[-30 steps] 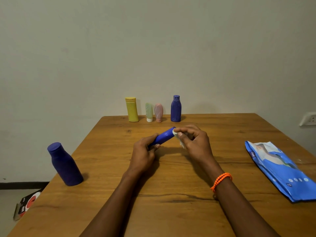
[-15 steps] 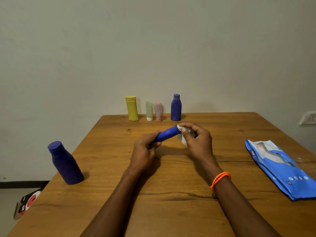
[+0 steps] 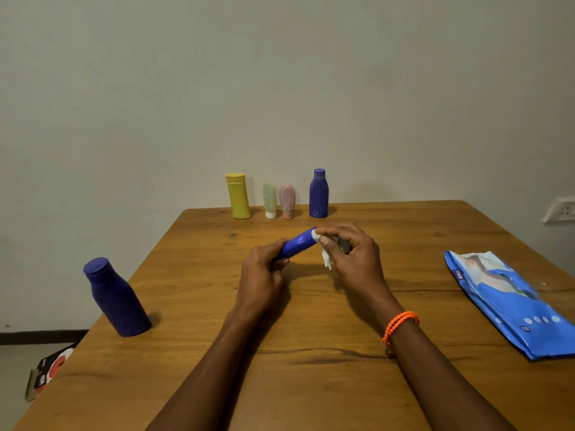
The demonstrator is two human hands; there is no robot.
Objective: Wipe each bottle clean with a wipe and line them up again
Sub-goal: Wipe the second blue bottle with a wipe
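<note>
Blue tube [image 3: 297, 244] is held above the counter [image 3: 311, 384], long axis slanting, far end up toward the right hand [image 3: 351, 259], smooth and glossy. Left hand [image 3: 261, 275] grip curls round its lower end. Right grip pinches a white wipe [image 3: 325, 258] on its tip, back at the tip edge like 1.0 s ago.

Four bottles [image 3: 277, 197] lined up at table's [image 3: 404, 231] far edge, wipes pack [image 3: 510, 303] right
</note>
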